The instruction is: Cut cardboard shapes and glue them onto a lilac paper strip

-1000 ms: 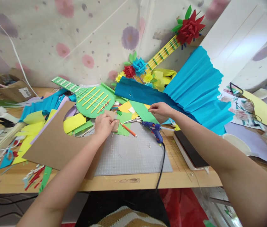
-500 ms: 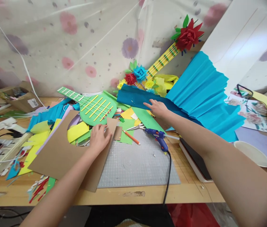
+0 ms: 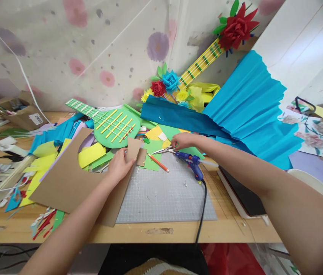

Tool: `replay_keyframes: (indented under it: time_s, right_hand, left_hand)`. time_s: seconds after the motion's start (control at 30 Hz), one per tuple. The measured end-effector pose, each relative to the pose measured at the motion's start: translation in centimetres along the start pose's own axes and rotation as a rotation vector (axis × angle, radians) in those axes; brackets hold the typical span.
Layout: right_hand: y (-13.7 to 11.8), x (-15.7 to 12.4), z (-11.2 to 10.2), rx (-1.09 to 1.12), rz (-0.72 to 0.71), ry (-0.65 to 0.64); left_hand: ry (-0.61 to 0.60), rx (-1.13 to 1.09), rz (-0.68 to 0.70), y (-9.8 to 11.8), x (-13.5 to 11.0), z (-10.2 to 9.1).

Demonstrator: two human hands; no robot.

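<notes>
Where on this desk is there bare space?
Mainly the near half of the grey cutting mat, between brown cardboard and the black cord, bar tiny scraps. A narrower stretch of wood runs between mat and dark-topped object. It's crowded around the scissors and glue gun and left of the cardboard.

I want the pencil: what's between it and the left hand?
The head view shows part of the brown cardboard, a small brown card and green paper.

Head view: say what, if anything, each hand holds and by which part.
The left hand holds the cardboard near its far end. The right hand is at the handle end of the scissors; whether it grips them cannot be told.
</notes>
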State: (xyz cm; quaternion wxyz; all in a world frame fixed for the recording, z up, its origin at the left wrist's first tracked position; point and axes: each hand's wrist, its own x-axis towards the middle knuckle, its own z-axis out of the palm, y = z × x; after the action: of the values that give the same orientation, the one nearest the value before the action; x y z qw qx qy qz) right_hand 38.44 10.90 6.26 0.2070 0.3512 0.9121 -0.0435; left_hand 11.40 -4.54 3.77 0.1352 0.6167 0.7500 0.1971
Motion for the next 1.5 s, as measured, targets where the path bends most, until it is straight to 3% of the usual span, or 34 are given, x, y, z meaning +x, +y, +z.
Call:
replay_keyframes:
  time_s: [0.23,0.43,0.57,0.63,0.77,0.97,1.13,1.23,1.33,1.43,1.5]
  right_hand:
    - [-0.3,-1.6,0.4,-0.257,-0.002,0.112]
    - [-0.2,-1.9,0.8,-0.251,-0.021,0.17]
    - [0.2,-2.3,0.5,-0.171,-0.012,0.285]
    - [0.6,-2.5,0.2,-0.051,0.019,0.309]
    - [2.3,-2.7,-0.8,0.335,0.071,0.231]
    - [4.6,-3.6,-1.7,0.979,0.12,0.315]
    - [3.8,-4.3,-2.7,1.509,0.023,0.326]
    - [2.8,-4.5,-4.0,1.612,0.0,0.298]
    - [1.1,-4.7,-5.7,1.566,0.064,0.259]
    - [-1.7,-4.6,-7.4,1.557,0.091,0.3]
    - [-4.3,-4.3,-8.0,1.563,0.129,0.375]
  left_hand:
    - [0.07,-0.03,-0.001,0.9,0.7,-0.5]
    - [0.102,-0.059,0.023,1.4,0.6,-0.8]
    - [0.137,-0.07,0.07,1.5,0.5,-0.6]
    - [0.144,-0.08,0.084,1.5,0.4,-0.5]
    - [0.16,-0.105,0.099,1.6,0.8,-0.3]
    - [0.109,-0.119,0.049,1.6,1.4,-0.5]
    - [0.025,0.08,0.041,1.9,0.3,0.1]
    - [0.025,0.208,0.05,1.6,-0.6,0.5]
    - [0.008,0.283,0.067,1.0,-1.4,0.5]
    - [0.0,0.258,0.067,0.7,-1.9,-0.2]
    - [0.056,0.214,0.069,0.8,-2.3,-1.0]
